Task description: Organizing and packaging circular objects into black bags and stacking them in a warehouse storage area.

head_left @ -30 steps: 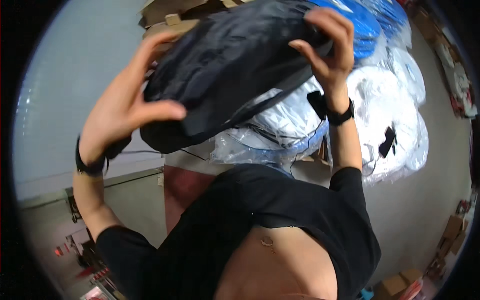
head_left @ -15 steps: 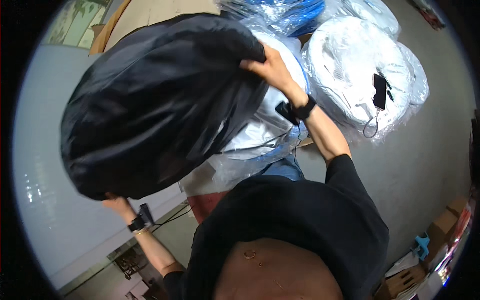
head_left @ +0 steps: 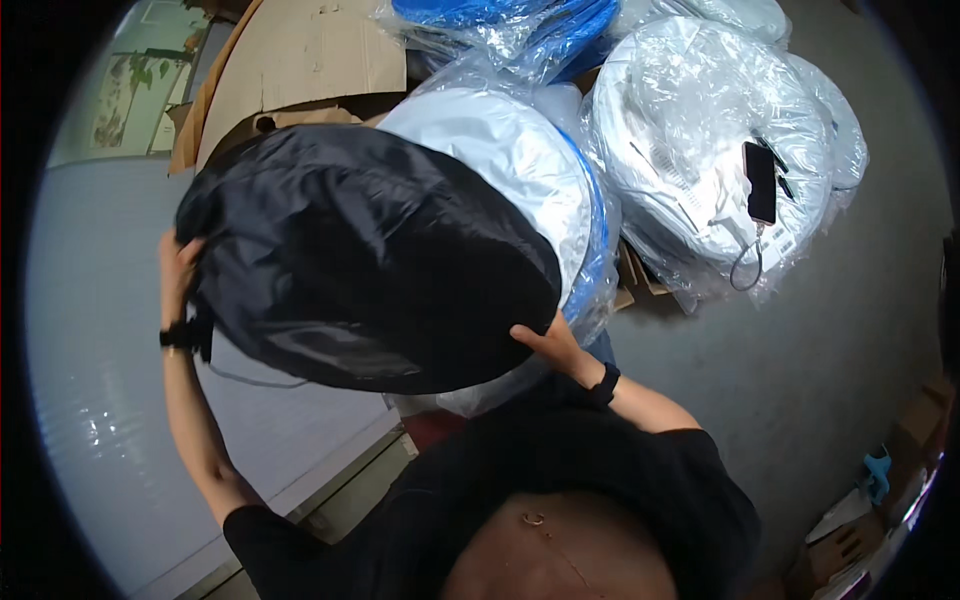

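Observation:
Between my two hands I hold up a large, round, flat black fabric bag (head_left: 370,270), its cloth wrinkled and shiny. My left hand (head_left: 180,262) grips its far-left rim, with the fingers partly behind it. At the near-right rim, my right hand (head_left: 550,345) has its thumb on the front, while the other fingers are hidden behind the cloth. Partly covered by the bag, a white round disc with a blue edge (head_left: 500,140) lies in clear plastic just beyond it.
Another plastic-wrapped white disc (head_left: 680,90) bears a phone (head_left: 760,180) with a strap, at the right. Blue wrapped discs (head_left: 500,15) lie at the back. Flattened cardboard (head_left: 320,60) is far left; a pale glossy panel (head_left: 90,330) stands left. Cartons (head_left: 850,550) sit lower right.
The black bag has turned, its left end moving away from me and its right end coming nearer. Both hands have moved with it, uncovering more of the white disc and cardboard.

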Action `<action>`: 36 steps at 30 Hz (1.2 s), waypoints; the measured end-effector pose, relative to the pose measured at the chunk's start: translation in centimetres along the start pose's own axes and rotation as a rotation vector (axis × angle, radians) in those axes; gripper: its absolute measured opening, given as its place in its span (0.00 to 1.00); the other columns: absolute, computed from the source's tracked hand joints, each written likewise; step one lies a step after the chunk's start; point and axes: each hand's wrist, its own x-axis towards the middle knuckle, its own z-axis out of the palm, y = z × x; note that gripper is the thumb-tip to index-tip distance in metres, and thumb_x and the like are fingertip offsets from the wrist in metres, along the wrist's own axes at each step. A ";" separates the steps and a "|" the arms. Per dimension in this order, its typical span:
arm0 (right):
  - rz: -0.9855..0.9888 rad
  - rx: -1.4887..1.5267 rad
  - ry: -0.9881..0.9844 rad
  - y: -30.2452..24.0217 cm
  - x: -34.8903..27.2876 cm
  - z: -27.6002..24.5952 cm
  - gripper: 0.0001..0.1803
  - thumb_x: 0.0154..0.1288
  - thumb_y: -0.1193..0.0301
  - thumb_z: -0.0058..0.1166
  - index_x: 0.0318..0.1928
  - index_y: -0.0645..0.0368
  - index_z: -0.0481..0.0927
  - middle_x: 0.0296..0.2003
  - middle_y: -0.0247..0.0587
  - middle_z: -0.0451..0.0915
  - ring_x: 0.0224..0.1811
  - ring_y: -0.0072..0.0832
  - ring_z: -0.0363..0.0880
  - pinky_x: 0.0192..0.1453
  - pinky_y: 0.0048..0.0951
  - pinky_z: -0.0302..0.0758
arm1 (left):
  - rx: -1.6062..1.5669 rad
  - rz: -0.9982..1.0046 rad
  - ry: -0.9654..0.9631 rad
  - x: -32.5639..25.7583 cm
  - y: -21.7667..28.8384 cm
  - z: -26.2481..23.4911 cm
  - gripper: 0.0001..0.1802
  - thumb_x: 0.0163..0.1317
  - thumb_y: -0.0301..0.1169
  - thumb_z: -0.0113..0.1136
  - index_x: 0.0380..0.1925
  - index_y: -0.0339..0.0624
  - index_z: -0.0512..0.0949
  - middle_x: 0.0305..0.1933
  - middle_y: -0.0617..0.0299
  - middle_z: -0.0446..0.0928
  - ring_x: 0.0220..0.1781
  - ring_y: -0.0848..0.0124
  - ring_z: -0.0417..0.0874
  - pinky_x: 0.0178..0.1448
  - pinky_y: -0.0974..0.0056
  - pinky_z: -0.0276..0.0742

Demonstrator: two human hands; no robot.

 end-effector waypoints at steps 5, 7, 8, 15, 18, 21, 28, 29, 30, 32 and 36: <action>0.098 0.091 0.231 2.1 0.8 -1.9 0.29 0.58 0.65 0.58 0.55 0.68 0.66 0.54 0.47 0.71 0.55 0.33 0.69 0.60 0.30 0.63 | -0.092 0.126 -0.171 12.7 5.0 11.0 0.20 0.56 0.36 0.61 0.42 0.29 0.74 0.39 0.55 0.80 0.41 0.71 0.78 0.49 0.68 0.70; 0.155 0.095 0.234 3.0 0.9 -2.4 0.29 0.59 0.65 0.58 0.55 0.69 0.66 0.53 0.48 0.71 0.55 0.33 0.69 0.60 0.30 0.63 | -0.053 0.100 -0.230 16.1 3.9 15.8 0.26 0.57 0.41 0.60 0.48 0.31 0.71 0.43 0.52 0.78 0.47 0.65 0.78 0.52 0.65 0.70; 0.231 0.090 0.264 3.6 0.9 -2.6 0.29 0.59 0.65 0.57 0.55 0.70 0.66 0.53 0.48 0.71 0.55 0.33 0.69 0.60 0.30 0.63 | -0.020 0.099 -0.187 16.9 3.8 19.4 0.28 0.58 0.41 0.59 0.53 0.33 0.67 0.48 0.50 0.75 0.50 0.63 0.76 0.54 0.63 0.68; 0.297 0.138 0.314 5.5 3.4 -4.0 0.29 0.60 0.67 0.57 0.57 0.69 0.65 0.53 0.45 0.71 0.56 0.30 0.68 0.60 0.28 0.63 | -0.139 -0.027 -0.054 14.4 -2.2 31.4 0.43 0.55 0.49 0.60 0.61 0.32 0.55 0.62 0.40 0.60 0.64 0.55 0.62 0.65 0.60 0.58; 0.419 0.171 0.280 4.6 3.6 -4.6 0.28 0.60 0.67 0.57 0.57 0.68 0.66 0.52 0.45 0.72 0.55 0.30 0.68 0.60 0.28 0.63 | -0.081 -0.236 0.167 9.1 -10.0 30.2 0.48 0.52 0.51 0.62 0.61 0.26 0.52 0.61 0.38 0.61 0.64 0.52 0.62 0.65 0.61 0.57; 0.368 0.092 0.239 3.1 3.5 -4.6 0.21 0.61 0.67 0.56 0.51 0.67 0.71 0.47 0.43 0.76 0.48 0.27 0.73 0.52 0.25 0.69 | -0.171 -0.596 0.039 1.2 -16.3 29.3 0.49 0.55 0.58 0.55 0.65 0.35 0.50 0.66 0.43 0.54 0.66 0.57 0.59 0.63 0.57 0.60; 0.369 -0.649 0.259 -0.4 4.6 -11.8 0.14 0.60 0.64 0.54 0.36 0.63 0.73 0.28 0.33 0.73 0.28 0.16 0.68 0.31 0.19 0.66 | -1.117 -1.096 -0.210 -11.8 -15.6 33.6 0.50 0.51 0.64 0.53 0.64 0.37 0.55 0.64 0.52 0.61 0.63 0.61 0.64 0.62 0.56 0.63; 0.337 -0.733 0.298 -0.9 5.4 -11.8 0.18 0.58 0.62 0.56 0.39 0.65 0.72 0.33 0.38 0.75 0.31 0.20 0.72 0.34 0.22 0.68 | -1.201 -1.103 -0.140 -12.4 -15.1 34.8 0.49 0.52 0.63 0.53 0.63 0.37 0.56 0.63 0.52 0.62 0.63 0.61 0.65 0.62 0.56 0.64; 0.303 -0.816 0.328 -1.1 6.2 -11.9 0.22 0.56 0.60 0.58 0.41 0.66 0.72 0.38 0.43 0.77 0.35 0.24 0.75 0.37 0.24 0.70 | -1.285 -1.113 -0.060 -13.0 -14.8 35.6 0.48 0.52 0.63 0.53 0.63 0.37 0.57 0.63 0.53 0.63 0.62 0.61 0.66 0.62 0.56 0.64; 0.214 -0.882 0.360 0.2 7.6 -11.2 0.30 0.53 0.55 0.60 0.46 0.68 0.69 0.39 0.49 0.77 0.39 0.33 0.76 0.41 0.30 0.71 | -1.354 -1.097 -0.093 -12.6 -13.9 36.3 0.48 0.52 0.62 0.54 0.62 0.37 0.57 0.62 0.54 0.64 0.61 0.61 0.66 0.62 0.56 0.64; 0.211 -0.925 0.380 1.3 10.0 -9.9 0.44 0.48 0.47 0.61 0.53 0.72 0.64 0.39 0.60 0.76 0.44 0.49 0.76 0.50 0.37 0.69 | -1.469 -1.049 -0.131 -11.1 -13.4 35.5 0.45 0.53 0.59 0.56 0.61 0.37 0.60 0.61 0.55 0.66 0.60 0.61 0.68 0.62 0.57 0.63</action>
